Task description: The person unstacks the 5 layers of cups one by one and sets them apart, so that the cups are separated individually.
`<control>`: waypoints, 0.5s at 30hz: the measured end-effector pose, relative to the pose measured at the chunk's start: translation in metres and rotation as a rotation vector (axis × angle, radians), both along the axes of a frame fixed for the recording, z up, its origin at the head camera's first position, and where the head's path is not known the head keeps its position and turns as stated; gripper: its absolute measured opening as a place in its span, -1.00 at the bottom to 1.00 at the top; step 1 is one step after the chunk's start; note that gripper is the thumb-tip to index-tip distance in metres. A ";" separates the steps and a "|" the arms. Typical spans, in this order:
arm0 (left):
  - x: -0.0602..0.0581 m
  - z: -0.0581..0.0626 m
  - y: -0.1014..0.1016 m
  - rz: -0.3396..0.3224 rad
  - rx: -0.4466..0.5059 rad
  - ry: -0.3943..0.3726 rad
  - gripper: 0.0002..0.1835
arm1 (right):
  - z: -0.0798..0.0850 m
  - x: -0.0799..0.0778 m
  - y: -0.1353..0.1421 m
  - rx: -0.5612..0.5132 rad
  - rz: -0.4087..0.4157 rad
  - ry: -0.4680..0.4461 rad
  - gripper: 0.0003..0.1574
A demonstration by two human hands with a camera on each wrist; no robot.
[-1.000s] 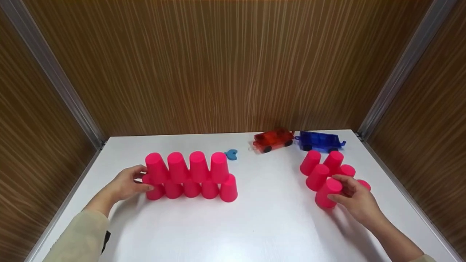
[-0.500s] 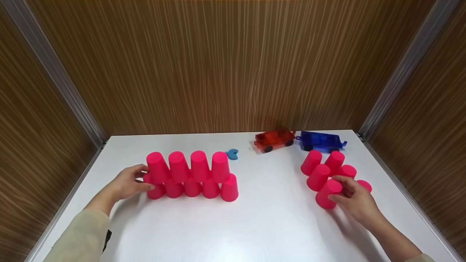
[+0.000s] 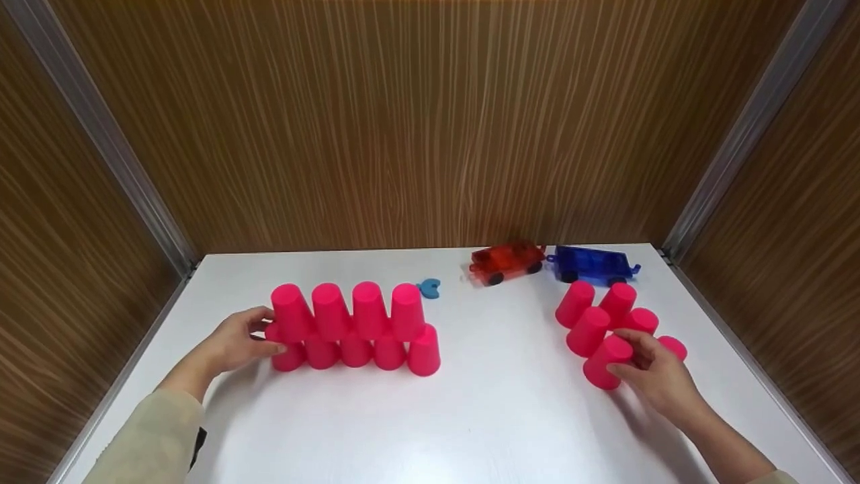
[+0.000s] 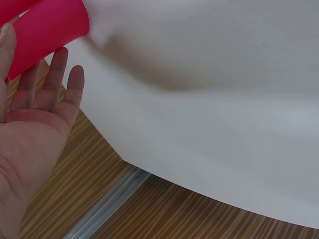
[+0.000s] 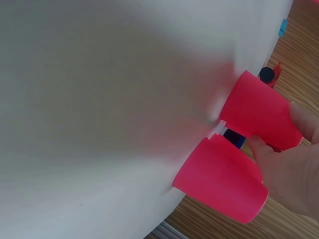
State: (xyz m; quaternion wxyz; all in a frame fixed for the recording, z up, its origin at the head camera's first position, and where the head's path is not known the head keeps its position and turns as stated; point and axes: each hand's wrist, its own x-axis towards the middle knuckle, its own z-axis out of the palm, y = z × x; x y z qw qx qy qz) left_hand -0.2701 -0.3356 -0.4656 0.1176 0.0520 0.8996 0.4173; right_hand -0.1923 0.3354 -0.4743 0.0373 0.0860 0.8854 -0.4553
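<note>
Several pink cups stand upside down in two tiers at the left, an upper row (image 3: pixel 369 312) resting on a lower row (image 3: pixel 424 353). At the left end of this stack, my left hand (image 3: pixel 238 339) holds the end pink cup (image 4: pixel 52 32) of the lower row between thumb and fingers. More upside-down pink cups (image 3: pixel 588 331) stand in a loose group at the right. My right hand (image 3: pixel 655 370) grips the nearest pink cup (image 5: pixel 259 112) of that group by its upper part, thumb in front. Another pink cup (image 5: pixel 222 177) stands beside it, and the hand partly hides it in the head view.
A translucent red toy car (image 3: pixel 507 261) and a blue one (image 3: pixel 591 263) are at the back of the white table (image 3: pixel 470 417). A small blue piece (image 3: pixel 430 288) lies behind the stack. Wood-grain walls (image 3: pixel 430 121) enclose the back and sides.
</note>
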 end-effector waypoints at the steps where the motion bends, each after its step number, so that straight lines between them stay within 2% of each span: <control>1: 0.000 0.000 0.000 -0.003 0.000 0.002 -0.30 | -0.001 0.000 0.000 0.000 0.000 0.001 0.07; 15: -0.001 -0.001 0.000 -0.008 0.013 0.000 -0.33 | 0.002 0.000 0.003 -0.012 0.016 0.022 0.10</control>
